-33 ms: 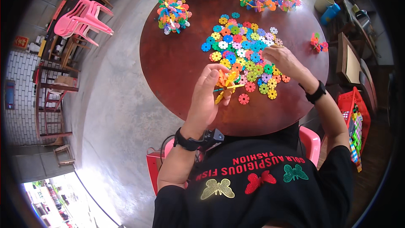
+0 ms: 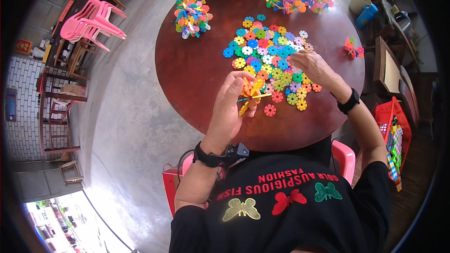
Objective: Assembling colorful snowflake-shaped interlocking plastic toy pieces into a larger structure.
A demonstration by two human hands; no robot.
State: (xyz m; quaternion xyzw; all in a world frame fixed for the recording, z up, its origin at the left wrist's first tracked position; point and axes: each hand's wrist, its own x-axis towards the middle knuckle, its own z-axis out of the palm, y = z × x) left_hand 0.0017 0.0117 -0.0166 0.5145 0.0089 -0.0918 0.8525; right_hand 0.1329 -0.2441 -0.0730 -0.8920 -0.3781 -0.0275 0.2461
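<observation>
My left hand (image 2: 229,99) is closed around a small cluster of interlocked flower-shaped plastic discs (image 2: 256,86), mostly yellow and orange. A yellow disc seen edge-on sticks out to the right of it, and a bit of teal shows by the fingers. Over the right part of a loose pile of notched discs (image 2: 248,50) in many colours, my right hand (image 2: 315,65) reaches down with its fingers bent together. Its fingertips are by white and blue discs, and what they pinch, if anything, is hidden.
Large built clusters of discs (image 2: 193,11) line the far edge of the round brown table (image 2: 197,75). A small red cluster (image 2: 352,48) lies near its right edge. Pink chairs (image 2: 91,21) are stacked at the left. A red basket (image 2: 396,122) stands at the right.
</observation>
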